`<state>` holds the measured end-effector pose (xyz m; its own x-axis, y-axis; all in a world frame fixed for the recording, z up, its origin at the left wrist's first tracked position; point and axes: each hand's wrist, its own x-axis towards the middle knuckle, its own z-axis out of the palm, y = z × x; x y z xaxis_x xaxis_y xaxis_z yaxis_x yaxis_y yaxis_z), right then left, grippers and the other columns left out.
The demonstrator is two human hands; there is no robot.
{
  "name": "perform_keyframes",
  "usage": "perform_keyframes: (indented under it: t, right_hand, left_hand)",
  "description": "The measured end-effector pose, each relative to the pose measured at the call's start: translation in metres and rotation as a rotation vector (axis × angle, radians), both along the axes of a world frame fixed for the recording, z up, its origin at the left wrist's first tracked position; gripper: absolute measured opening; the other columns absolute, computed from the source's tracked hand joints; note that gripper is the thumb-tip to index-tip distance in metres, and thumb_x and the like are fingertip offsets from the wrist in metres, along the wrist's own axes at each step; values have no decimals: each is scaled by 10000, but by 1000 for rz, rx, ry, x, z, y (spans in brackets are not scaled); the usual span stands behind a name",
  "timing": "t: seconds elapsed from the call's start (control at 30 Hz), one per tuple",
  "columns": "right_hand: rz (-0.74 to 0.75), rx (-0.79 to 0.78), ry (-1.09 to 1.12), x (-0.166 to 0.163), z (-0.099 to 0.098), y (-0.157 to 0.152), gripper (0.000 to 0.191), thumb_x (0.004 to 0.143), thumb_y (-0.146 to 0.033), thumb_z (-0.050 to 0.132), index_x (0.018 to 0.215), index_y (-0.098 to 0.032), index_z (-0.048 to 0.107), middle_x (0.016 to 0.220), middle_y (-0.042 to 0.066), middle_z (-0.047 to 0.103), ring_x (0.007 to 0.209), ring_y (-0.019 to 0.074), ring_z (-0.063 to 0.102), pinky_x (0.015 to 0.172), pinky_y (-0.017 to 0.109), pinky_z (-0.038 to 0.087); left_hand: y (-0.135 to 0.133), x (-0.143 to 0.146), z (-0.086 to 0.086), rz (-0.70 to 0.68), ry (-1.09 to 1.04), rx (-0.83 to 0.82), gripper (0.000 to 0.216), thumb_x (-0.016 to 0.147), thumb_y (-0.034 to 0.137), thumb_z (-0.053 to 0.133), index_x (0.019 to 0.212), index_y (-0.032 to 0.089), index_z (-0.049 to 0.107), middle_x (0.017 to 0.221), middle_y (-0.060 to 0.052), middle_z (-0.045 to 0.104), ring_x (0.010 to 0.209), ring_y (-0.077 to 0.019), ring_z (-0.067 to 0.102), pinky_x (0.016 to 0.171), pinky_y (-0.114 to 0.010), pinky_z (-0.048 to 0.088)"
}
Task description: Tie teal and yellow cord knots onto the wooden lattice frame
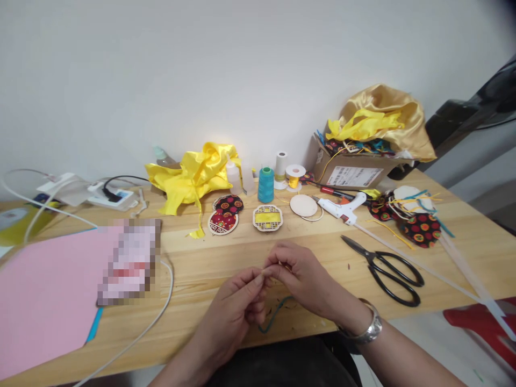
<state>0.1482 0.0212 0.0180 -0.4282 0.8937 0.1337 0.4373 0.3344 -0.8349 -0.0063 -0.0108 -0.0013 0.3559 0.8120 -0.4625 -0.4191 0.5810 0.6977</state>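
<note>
beyond both hands (266, 293), scissors (387, 269), glue gun (342, 208), teal spool (265, 184)

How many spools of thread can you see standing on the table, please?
3: a teal spool behind the yellow fretwork disc, a white spool just right of it, and a flat reel by the cardboard box. The yellow cloth may hide more.

Bare strip of table (226, 258) along near edge middle, pink sheet (44, 290) and white cable (161, 301) crowding left, black scissors (387, 269) right, fabric discs (223, 215), thread spool (265, 184), glue gun (342, 207) lining far edge
</note>
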Motion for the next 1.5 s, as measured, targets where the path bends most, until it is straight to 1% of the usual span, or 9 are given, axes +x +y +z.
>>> perform_keyframes:
  t: [0.2, 0.33, 0.47, 0.6, 0.93, 1.07, 1.2, 1.37, 1.5]
  right_hand:
    - [-13, 49, 1, 1, 4, 7, 123, 824, -138, 546, 706, -161, 573, 738, -12, 545, 747, 106, 503, 683, 225, 384]
    - [-120, 208, -130, 8, 2, 23, 117, 842, -167, 525, 736, -154, 573, 786, 23, 546, 778, 133, 486, 709, 259, 387]
    - [70, 403, -478, 13, -6, 36, 116, 824, -119, 521, 750, -158, 600, 810, 58, 543, 829, 177, 434, 734, 302, 365]
    - [232, 519, -602, 11, -12, 45, 128, 834, -117, 497, 783, -163, 604, 887, 69, 534, 864, 182, 401, 737, 309, 356]
    - [222, 569, -619, 7, -27, 61, 55, 803, -201, 571, 798, -176, 620, 1055, 64, 511, 1015, 220, 348, 871, 385, 320]
    - [222, 444, -455, 6, -33, 62, 71, 796, -134, 545, 797, -165, 610, 1111, 77, 511, 1092, 242, 323, 945, 436, 276]
    - [198, 244, -119, 9, -19, 66, 114, 799, -109, 503, 735, -174, 571, 1021, 67, 545, 1048, 198, 402, 963, 400, 298]
    - [151, 99, 105, 17, 18, 84, 152, 869, -219, 404, 761, -189, 507, 872, 38, 576, 822, 132, 535, 775, 307, 446]
    - [82, 22, 297, 14, 43, 112, 194, 882, -289, 373, 718, -192, 404, 648, -28, 493, 563, 82, 488, 580, 239, 441]
  left_hand:
    - [1, -2, 0, 72, -2, 22, 157, 739, 267, 655, 695, 129, 596, 527, 65, 361, 450, -37, 251, 420, -177, 192]
    - [2, -4, 0, 193, 32, 36, 166, 738, 260, 655, 669, 121, 594, 500, 77, 310, 449, -38, 222, 413, -170, 181]
    - [4, -6, -2, 267, 1, 31, 158, 730, 250, 661, 680, 122, 585, 500, 85, 291, 445, -37, 211, 409, -164, 180]
    - [6, -7, -2, 284, -20, 11, 156, 722, 237, 666, 676, 122, 572, 496, 92, 267, 438, -36, 198, 404, -164, 170]
    - [4, -10, -5, 262, -45, 7, 153, 750, 239, 640, 686, 120, 568, 506, 89, 281, 439, -33, 194, 408, -162, 157]
    - [5, -8, -3, 270, -49, -2, 162, 733, 243, 660, 680, 120, 570, 499, 93, 275, 434, -31, 183, 406, -161, 154]
    - [4, -8, -2, 270, -44, -5, 182, 713, 262, 681, 678, 120, 573, 498, 96, 269, 431, -28, 181, 404, -160, 154]
    - [3, -9, -7, 259, -71, -6, 193, 707, 276, 688, 675, 128, 569, 495, 97, 263, 425, -28, 182, 403, -162, 146]
    - [2, -9, -9, 248, -91, -12, 204, 693, 284, 702, 668, 129, 571, 489, 96, 271, 426, -29, 195, 407, -169, 149]
